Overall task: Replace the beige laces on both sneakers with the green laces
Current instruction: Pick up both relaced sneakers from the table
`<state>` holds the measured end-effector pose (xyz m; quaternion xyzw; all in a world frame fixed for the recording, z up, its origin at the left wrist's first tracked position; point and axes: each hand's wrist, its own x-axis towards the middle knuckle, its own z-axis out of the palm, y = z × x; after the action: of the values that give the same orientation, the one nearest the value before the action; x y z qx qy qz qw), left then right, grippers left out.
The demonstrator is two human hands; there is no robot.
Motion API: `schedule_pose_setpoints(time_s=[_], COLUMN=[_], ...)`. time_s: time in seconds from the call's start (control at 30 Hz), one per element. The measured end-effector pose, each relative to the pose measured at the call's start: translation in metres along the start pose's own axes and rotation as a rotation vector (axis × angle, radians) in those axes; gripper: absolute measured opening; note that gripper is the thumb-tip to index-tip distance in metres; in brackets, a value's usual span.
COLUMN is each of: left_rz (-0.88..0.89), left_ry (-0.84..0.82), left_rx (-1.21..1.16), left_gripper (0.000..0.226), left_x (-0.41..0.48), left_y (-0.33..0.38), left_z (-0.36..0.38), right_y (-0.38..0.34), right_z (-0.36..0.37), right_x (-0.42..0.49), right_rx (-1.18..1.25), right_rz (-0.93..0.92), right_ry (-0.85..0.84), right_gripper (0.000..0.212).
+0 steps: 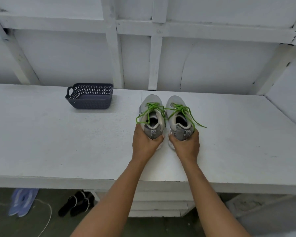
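Observation:
Two grey sneakers stand side by side on the white table, toes pointing away from me. The left sneaker and the right sneaker both carry green laces, whose loose ends trail over the sides. My left hand grips the heel of the left sneaker. My right hand grips the heel of the right sneaker. No beige laces are in view.
A dark blue plastic basket sits on the table to the back left. A white framed wall rises behind the table. On the floor below lie blue shoes, black sandals and a white cord.

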<state>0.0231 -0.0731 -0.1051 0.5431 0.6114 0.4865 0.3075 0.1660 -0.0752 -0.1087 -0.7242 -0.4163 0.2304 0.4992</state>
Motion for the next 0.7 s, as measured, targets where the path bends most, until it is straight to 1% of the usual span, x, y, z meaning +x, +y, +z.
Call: schedule_pose_setpoints(time_s=[0.1,0.17,0.23,0.33,0.37,0.43,0.5,0.6,0.7], left_rz=[-0.024,-0.051,-0.061,-0.029,-0.019,-0.037,-0.066,-0.092,-0.089], left_ry=[0.012,0.009,0.018,0.043,0.038,0.011,0.022,0.054,0.081], left_rx=[0.026,0.055,0.078,0.074,0.079,0.121,0.152,0.165,0.161], left_gripper=[0.057,0.053,0.059,0.083,0.088,0.087,0.086,0.087,0.087], left_x=[-0.006,-0.012,-0.017,-0.014,-0.01,-0.009,-0.015,-0.042,-0.081], left_y=[0.0,0.0,0.0,0.012,0.015,0.024,0.027,0.025,0.027], left_z=[-0.001,-0.002,-0.006,-0.007,-0.005,-0.003,-0.001,0.001,-0.003], right_y=[-0.002,0.0,0.001,0.002,0.004,0.006,0.009,0.011,0.019], right_z=[-0.006,-0.01,-0.017,-0.027,-0.03,-0.038,-0.046,-0.059,-0.074], right_x=[-0.014,-0.026,-0.036,-0.048,-0.051,-0.058,-0.062,-0.074,-0.091], right_rx=[-0.015,-0.016,-0.02,-0.015,-0.009,0.001,0.006,0.01,0.009], right_rz=[-0.002,0.0,-0.009,-0.003,-0.002,-0.016,-0.035,-0.05,-0.071], right_ry=[-0.01,-0.015,-0.024,-0.053,-0.061,-0.072,-0.081,-0.097,-0.105], right_gripper=[0.081,0.086,0.089,0.087,0.086,0.084,0.081,0.076,0.076])
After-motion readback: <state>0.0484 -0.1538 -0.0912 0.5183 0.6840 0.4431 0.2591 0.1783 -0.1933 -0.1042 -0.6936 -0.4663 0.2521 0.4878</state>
